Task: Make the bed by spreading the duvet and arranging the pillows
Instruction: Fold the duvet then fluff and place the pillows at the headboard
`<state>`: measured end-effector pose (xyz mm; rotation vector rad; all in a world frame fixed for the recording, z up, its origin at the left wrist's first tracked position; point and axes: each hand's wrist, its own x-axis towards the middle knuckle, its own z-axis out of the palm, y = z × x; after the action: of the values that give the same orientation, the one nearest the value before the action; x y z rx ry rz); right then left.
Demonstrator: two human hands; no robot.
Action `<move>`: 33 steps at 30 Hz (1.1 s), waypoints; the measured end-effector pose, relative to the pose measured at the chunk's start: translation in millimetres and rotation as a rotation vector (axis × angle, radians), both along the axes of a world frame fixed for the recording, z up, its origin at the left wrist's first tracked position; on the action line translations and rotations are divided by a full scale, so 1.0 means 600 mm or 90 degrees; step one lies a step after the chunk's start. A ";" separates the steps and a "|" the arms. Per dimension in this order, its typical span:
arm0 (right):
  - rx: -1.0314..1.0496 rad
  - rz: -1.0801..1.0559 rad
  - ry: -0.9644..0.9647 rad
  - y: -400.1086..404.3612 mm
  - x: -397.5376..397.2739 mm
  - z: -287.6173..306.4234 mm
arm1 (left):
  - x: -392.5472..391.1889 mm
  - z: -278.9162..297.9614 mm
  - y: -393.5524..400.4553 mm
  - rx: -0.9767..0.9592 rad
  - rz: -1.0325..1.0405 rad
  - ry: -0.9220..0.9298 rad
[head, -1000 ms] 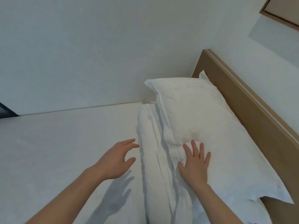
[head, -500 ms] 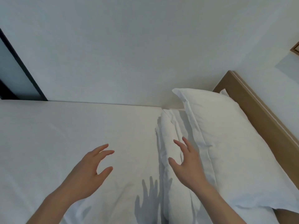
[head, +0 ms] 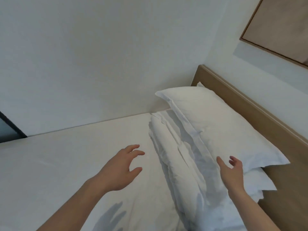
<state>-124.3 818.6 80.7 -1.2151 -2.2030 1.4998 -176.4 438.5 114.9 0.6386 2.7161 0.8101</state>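
Both hands, left hand [head: 119, 170] and right hand [head: 231, 174], loose-fingered, empty; plump white pillow [head: 221, 124]; creased folded duvet [head: 176, 152]

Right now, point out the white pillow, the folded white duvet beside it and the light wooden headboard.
white pillow [head: 221, 124], head view, middle of its top face.
folded white duvet [head: 168, 145], head view, upper fold.
light wooden headboard [head: 260, 117], head view, front face below the top edge.

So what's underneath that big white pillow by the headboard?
The pillow lies on a folded white duvet, whose layered edges stick out along its left side and near end. Whatever sits further under the pillow, toward the wooden headboard, is covered.
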 end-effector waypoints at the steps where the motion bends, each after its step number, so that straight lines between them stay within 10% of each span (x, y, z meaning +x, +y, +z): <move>1: -0.039 -0.045 -0.008 0.021 0.004 -0.005 | -0.010 0.011 0.022 -0.011 -0.023 0.004; 13: -0.431 -0.175 -0.047 0.206 -0.073 -0.068 | -0.049 0.030 0.213 -0.036 -0.063 0.012; 21: -0.118 -0.102 0.249 0.269 -0.027 0.008 | -0.069 -0.015 0.324 -0.057 -0.018 -0.053; 29: -0.157 -0.132 -0.004 0.292 0.098 -0.142 | -0.070 -0.047 0.424 -0.085 -0.015 -0.110; 33: 0.164 -0.042 0.126 0.279 0.079 -0.088 | -0.070 -0.044 0.428 -0.092 0.005 -0.092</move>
<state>-76.8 986.1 27.6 -1.0023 -2.1226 1.2085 -218.6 695.2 88.7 0.5183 2.6177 0.6288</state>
